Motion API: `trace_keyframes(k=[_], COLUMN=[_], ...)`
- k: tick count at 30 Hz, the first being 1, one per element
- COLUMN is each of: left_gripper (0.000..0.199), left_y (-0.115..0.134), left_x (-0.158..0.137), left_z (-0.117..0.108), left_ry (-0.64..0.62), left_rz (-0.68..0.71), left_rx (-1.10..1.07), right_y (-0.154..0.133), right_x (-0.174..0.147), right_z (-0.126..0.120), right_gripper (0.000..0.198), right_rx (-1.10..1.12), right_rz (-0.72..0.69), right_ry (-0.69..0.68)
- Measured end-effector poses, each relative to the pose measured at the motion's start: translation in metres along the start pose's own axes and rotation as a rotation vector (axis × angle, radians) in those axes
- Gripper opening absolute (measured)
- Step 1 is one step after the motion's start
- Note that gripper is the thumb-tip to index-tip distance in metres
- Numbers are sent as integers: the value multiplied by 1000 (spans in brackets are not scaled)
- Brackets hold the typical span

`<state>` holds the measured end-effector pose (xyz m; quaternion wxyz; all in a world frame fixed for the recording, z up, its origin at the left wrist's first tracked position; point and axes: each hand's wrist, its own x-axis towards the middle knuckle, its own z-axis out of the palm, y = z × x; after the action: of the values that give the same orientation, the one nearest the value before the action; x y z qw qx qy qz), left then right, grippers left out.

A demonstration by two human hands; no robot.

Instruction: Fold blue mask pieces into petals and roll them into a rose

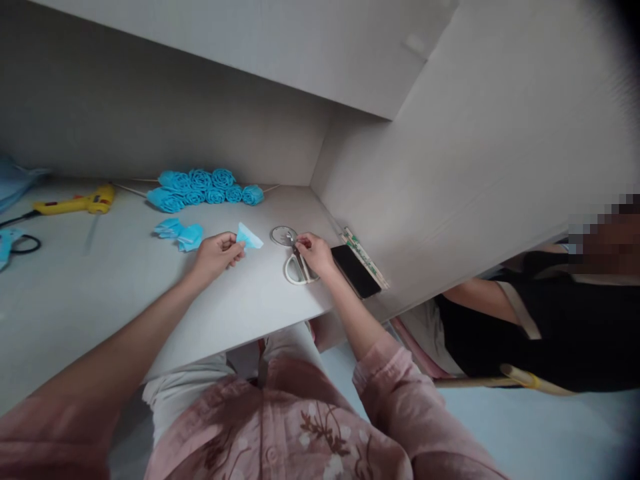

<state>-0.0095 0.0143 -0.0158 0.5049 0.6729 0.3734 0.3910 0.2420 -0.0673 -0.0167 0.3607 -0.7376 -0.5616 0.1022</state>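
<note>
My left hand [219, 255] is closed, pinching a folded light-blue paper piece [248, 237] with a pale edge between thumb and fingers. To its right, my right hand [315, 252] has its thumb and fingertips together above the scissors. What those fingertips hold, if anything, is too small to make out. The scissors [295, 275] have white handles and lie on the table, partly covered by my right hand. Their upper end is by a small round dish [277, 230] with a light rim. Two crumpled blue paper pieces [189, 237] lie left of my left hand.
Several blue paper roses [201, 180] on thin sticks lie against the back panel. At the left are a yellow glue gun [93, 201] and a blue thing with a black loop [7, 245]. A black phone [356, 272] lies by the right partition, beyond which a person sits.
</note>
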Motion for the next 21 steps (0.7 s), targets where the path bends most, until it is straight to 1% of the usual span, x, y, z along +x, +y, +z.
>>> trace_keyframes(k=[3, 10, 15, 18, 21], left_gripper=[27, 26, 27, 27, 27], left_y=[2, 9, 9, 5, 2], left_x=[0, -4, -4, -4, -3], left_z=[0, 0, 2, 3, 3], left_ry=[9, 0, -9, -27, -21], left_rz=[13, 2, -27, -30, -34], left_rx=[-14, -31, -34, -35, -38], right_y=[-3, -6, 0, 4, 4], right_x=[1, 7, 5, 1, 0], right_z=[3, 7, 10, 13, 15], right_gripper=[14, 20, 20, 18, 21], right_rx=[-71, -197, -133, -52, -54], right_rz=[-2, 28, 42, 11, -29], right_ry=[18, 56, 83, 88, 89])
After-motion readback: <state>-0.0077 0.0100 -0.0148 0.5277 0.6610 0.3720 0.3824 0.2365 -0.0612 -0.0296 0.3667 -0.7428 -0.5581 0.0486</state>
